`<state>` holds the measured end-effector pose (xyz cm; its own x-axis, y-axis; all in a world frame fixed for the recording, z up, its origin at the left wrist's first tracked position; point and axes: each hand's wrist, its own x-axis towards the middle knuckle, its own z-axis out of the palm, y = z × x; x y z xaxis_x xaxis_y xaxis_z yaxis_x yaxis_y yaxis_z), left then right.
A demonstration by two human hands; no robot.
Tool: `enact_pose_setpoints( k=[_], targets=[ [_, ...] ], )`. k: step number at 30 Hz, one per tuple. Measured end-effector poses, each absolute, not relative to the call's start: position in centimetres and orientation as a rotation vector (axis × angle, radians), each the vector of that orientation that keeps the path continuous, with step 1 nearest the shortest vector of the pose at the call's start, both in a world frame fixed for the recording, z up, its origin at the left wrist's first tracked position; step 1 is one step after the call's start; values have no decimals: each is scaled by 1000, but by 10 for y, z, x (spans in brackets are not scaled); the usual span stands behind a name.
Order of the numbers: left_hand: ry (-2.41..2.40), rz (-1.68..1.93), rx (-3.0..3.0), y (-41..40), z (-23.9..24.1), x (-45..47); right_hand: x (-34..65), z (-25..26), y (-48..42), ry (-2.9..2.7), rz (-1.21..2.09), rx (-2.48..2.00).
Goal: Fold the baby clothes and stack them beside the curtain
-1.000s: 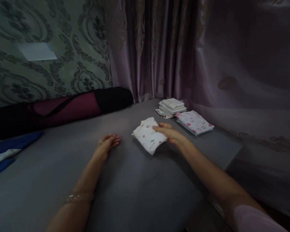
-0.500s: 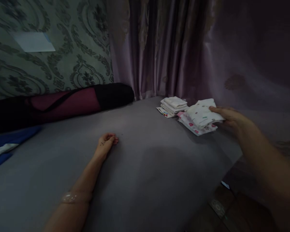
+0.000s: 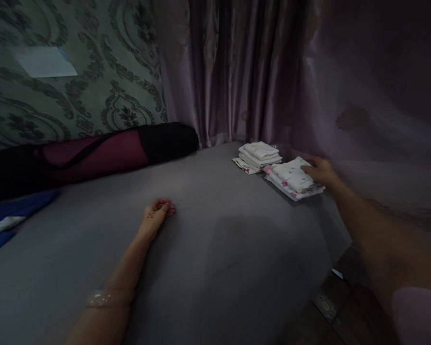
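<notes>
At the right, my right hand (image 3: 318, 172) grips the edge of a folded white cloth (image 3: 292, 173) with small prints, thumb on top and the other fingers largely hidden. This cloth lies on another folded white cloth (image 3: 297, 195) with pink and red prints. A neat stack of folded white cloths (image 3: 260, 153) sits just to its left, with a colourful print showing at the bottom. My left hand (image 3: 155, 213) rests on the grey bed sheet (image 3: 215, 268), fingers loosely curled and closed, with nothing seen in them.
A long black and maroon bag (image 3: 104, 152) lies along the patterned wall. Blue and white fabric (image 3: 14, 215) is at the left edge. Mauve curtains (image 3: 244, 72) hang behind the cloths. The bed's edge drops to a dark floor (image 3: 330, 311) at the lower right.
My right hand has lowered the small-print cloth onto the pink-and-red-print one, moving slightly left and still touching it. My left hand has stayed in place.
</notes>
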<state>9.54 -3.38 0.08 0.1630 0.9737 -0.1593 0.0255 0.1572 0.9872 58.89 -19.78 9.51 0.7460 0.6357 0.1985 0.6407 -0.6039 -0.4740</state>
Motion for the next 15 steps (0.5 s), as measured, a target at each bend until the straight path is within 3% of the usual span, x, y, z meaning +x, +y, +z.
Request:
enact_pose_setpoints(
  k=[5, 15],
  targets=[
    [1186, 956, 1176, -34, 1, 96, 564, 93, -199, -1111, -405, -2587],
    [1162, 977, 1185, -37, 3, 95, 544, 66, -165, -1185, 65, -2679]
  ],
)
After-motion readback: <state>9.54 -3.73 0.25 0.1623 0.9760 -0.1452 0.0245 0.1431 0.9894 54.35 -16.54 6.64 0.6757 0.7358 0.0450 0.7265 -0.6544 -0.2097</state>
